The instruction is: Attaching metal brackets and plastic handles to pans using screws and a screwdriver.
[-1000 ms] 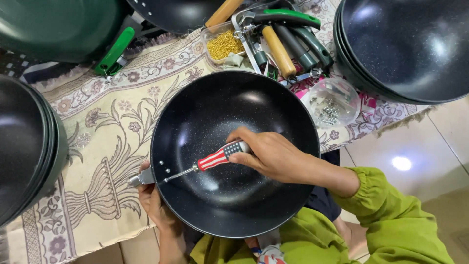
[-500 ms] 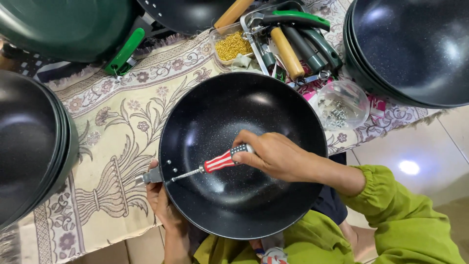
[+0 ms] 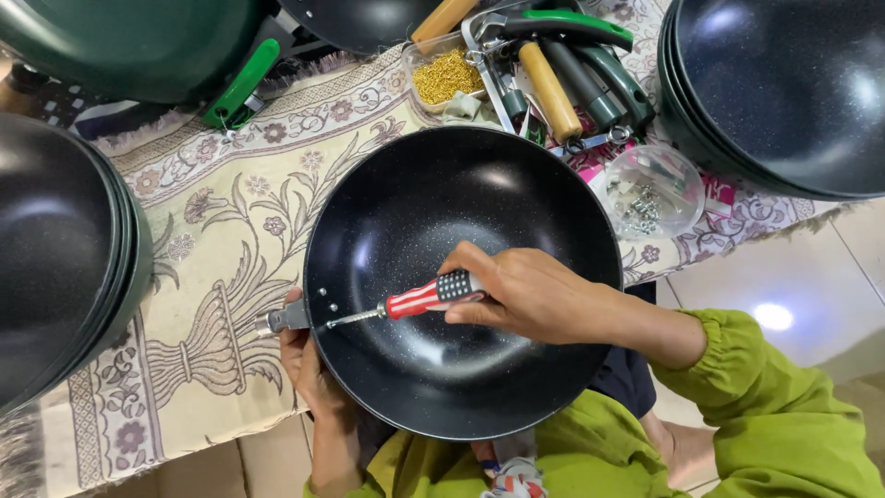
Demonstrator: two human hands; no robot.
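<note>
Since a second ago the pan [image 3: 461, 277] slid slightly right on the cloth [image 3: 212, 277]; the screwdriver tip stays at the left wall. Pan sits centre, tilted toward the person. Right hand [image 3: 530, 295] closed around the red-striped screwdriver [image 3: 415, 300], its axis running left and slightly down to the rim holes. Left hand [image 3: 300, 360] is nearer, gripping a metal bracket [image 3: 281, 318] outside the wall. Stacked pans [image 3: 55, 258] left, more [image 3: 784, 83] right; handles [image 3: 553, 83], gold-screw tub [image 3: 447, 78], clear bowl [image 3: 650, 189] behind, well apart.
</note>
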